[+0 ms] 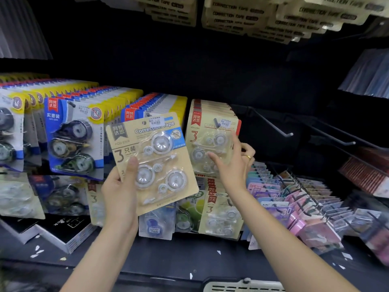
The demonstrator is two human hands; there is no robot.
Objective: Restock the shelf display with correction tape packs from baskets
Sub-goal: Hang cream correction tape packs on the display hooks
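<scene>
Now, at the far left, blue and yellow packs hang in dense rows, and the outermost ones run off the frame edge, so you cannot see where that row ends. Just right of them hangs a blue-carded pack with three dark dispensers, sharp enough to read as a triple set. Below it, the lower row of packs is blurred and dim; their printing cannot be read.

Your left hand grips a beige correction tape pack by its lower left corner, thumb on the front, fingers hidden behind the card. You hold the pack tilted in front of the display, clear of any hook, and it covers most of the blue-topped row behind.

Right of it, your right hand reaches to the beige hanging stack on its hook, fingers spread over the front pack's blister and right edge; whether the thumb is pinching the card you cannot tell, since the palm blocks it. A ring shows on one finger.

Farther right, two bare hooks stick out of the dark back panel. Below them, pink and purple packs fan out, smeared toward the frame edge. At the near bottom edge, a pale basket rim is mostly cut off.
</scene>
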